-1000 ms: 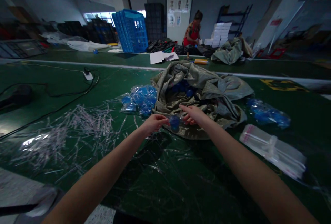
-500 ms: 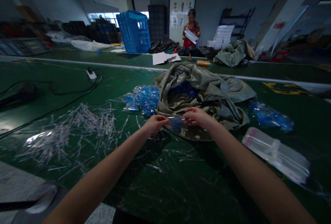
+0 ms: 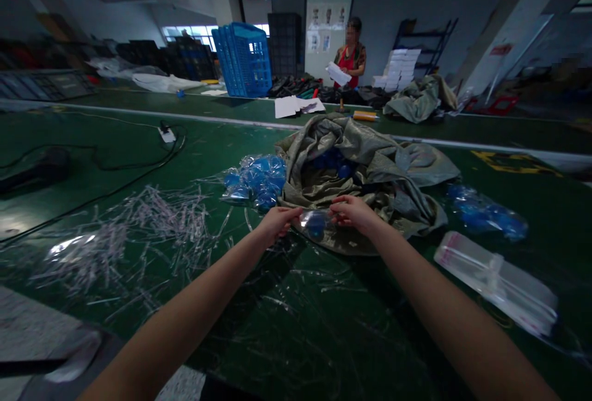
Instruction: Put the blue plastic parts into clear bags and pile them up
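Observation:
My left hand (image 3: pixel 276 223) and my right hand (image 3: pixel 351 213) pinch the two ends of a small clear plastic bag (image 3: pixel 315 223) with a round blue piece inside, held just above the green table (image 3: pixel 139 166). Right behind it lies a crumpled grey-green sack (image 3: pixel 365 173) with more blue pieces showing in its opening. A pile of bagged blue pieces (image 3: pixel 254 180) lies to the left of the sack. A second pile of bagged blue pieces (image 3: pixel 485 216) lies to the right.
A stack of empty clear bags (image 3: pixel 497 281) lies at the right. Thin plastic strips (image 3: pixel 129 228) litter the table at the left. A black cable and white power strip (image 3: pixel 166 134) lie further left. Beyond, a blue crate (image 3: pixel 245 58) and a person in red (image 3: pixel 350 58) holding papers.
Both hands have stayed pinched on the small bag, shifting slightly; the view has tilted a little. The person at the back has straightened up with papers in hand.

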Tool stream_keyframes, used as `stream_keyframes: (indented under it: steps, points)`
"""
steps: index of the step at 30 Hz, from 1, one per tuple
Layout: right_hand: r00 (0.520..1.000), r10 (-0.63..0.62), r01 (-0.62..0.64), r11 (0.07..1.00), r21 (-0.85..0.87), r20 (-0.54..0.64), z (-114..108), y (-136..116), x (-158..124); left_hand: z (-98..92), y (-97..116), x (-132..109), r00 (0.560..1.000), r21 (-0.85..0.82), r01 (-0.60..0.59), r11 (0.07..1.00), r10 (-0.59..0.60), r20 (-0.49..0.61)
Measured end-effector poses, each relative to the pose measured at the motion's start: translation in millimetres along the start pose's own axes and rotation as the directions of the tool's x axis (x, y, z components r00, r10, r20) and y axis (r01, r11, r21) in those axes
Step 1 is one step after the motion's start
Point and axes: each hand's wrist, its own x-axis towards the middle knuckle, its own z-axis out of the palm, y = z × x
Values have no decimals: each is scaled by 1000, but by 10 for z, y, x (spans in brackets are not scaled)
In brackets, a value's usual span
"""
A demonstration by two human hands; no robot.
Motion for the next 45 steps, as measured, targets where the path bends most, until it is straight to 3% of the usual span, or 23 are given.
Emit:
stream_keyframes:
  steps: [5, 11, 16, 27, 33, 36, 39, 42, 45]
  points:
    - [999, -36, 37, 999, 36, -11, -16, 67, 9, 45, -17, -9, 996, 32, -79, 996, 80, -26]
    - [996, -53, 49, 997, 51, 74, -96, 135, -79, 5, -55, -74, 998, 132, -43, 990, 36, 51]
    - [987, -106, 103, 994, 30, 121, -164, 210, -151, 6, -101, -153, 998, 285, -57, 957, 58, 5]
    - [976, -208, 214, 972, -99, 66, -162, 351, -93, 39, -191, -91, 981, 392, -163, 905, 191, -33]
    - [944, -328, 329, 920, -211, 44, -120, 435, -10, 85, -219, 3, 957, 551, -192, 812, 280, -79]
    - [916, -399, 394, 878, -272, 37, -108, 499, 55, 90, -219, 48, 948, 606, -217, 765, 313, -55]
    - [893, -441, 445, 842, -306, 84, -126, 545, 121, 79, -209, 72, 947, 637, -269, 722, 319, 39]
    - [893, -411, 449, 834, -320, 182, -158, 558, 173, 71, -207, 90, 955, 607, -280, 744, 279, 99]
    - [909, -351, 412, 833, -369, 223, -182, 530, 176, 73, -195, 92, 964, 585, -252, 771, 255, 78]
